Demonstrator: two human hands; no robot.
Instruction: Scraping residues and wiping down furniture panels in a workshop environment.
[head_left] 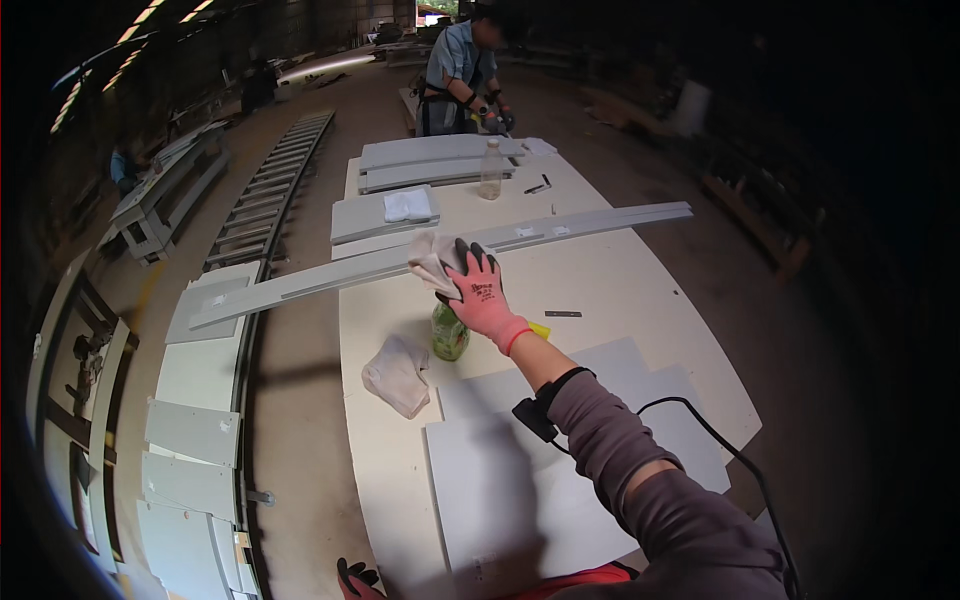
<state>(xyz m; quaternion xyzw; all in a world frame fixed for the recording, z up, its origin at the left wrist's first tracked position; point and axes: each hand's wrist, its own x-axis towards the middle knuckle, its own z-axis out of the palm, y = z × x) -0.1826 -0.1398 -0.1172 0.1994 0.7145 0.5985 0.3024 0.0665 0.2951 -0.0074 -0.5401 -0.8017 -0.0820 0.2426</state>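
Observation:
My right hand [484, 296], in a pink glove with black fingertips, has a crumpled whitish cloth [432, 258] under its fingers at the near edge of a long grey board [370, 262]. Just below that hand stands a green patterned bottle [450, 336], its top hidden by the glove. A second pale cloth [397, 376] lies bunched on the white table [385, 450], left of the bottle. My left hand [358, 580], gloved alike, shows only partly at the lower edge. Its fingers are apart, slightly bent, with nothing visible in them.
Grey panels [540, 480] lie nearest me. Farther off are stacked panels [430, 150], a clear bottle [490, 170], a folded white cloth [407, 205] and a small black tool [538, 185]. A person [462, 75] works beyond the table. A roller conveyor [270, 190] runs along the left.

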